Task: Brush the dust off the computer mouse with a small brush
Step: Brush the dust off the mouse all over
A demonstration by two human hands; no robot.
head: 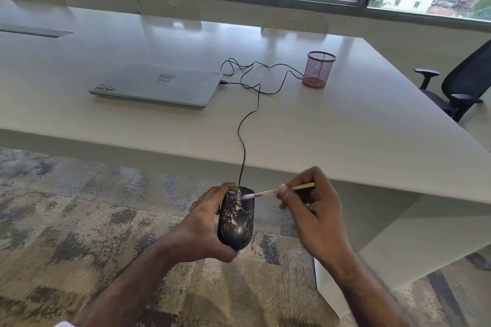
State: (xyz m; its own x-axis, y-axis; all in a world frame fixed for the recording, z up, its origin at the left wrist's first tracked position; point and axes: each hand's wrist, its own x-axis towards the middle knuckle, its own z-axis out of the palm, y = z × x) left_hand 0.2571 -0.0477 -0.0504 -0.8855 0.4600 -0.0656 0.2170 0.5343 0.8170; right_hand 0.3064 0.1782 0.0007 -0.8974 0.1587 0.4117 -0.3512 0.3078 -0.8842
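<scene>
The left hand (204, 223) holds the glossy black computer mouse (236, 218), speckled with pale dust, in the air above the patterned carpet (79, 207), just near of the white bench (332, 125); its fingers are clamped around the mouse's left side. The right hand (313, 210) has its fingers pinched together on a thin small brush with a pale wooden handle (271, 191), whose white tip touches the mouse's far end beside the scroll wheel. The mouse's black cable (243, 141) runs far across the bench to a closed silver laptop (159, 85), with a pink mesh pen cup (318, 69) to the right.
</scene>
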